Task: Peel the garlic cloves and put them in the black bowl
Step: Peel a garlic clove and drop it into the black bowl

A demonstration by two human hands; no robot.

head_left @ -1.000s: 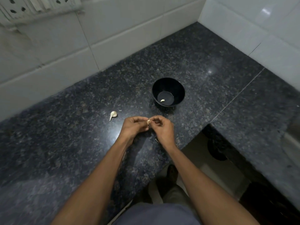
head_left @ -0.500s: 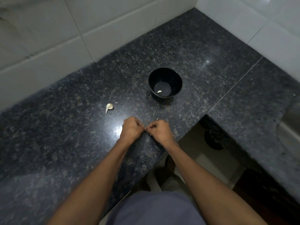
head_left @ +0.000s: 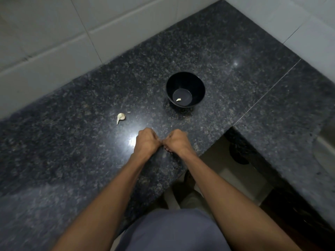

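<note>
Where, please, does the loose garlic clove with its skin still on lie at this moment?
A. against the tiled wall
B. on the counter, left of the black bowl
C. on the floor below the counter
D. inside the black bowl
B: the unpeeled garlic clove lies on the dark counter, apart from and left of the black bowl.

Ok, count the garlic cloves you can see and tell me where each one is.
2. One small clove lies inside the black bowl; one clove with a tail of skin lies on the counter left of the bowl. Another may be hidden between the left hand and right hand.
</note>
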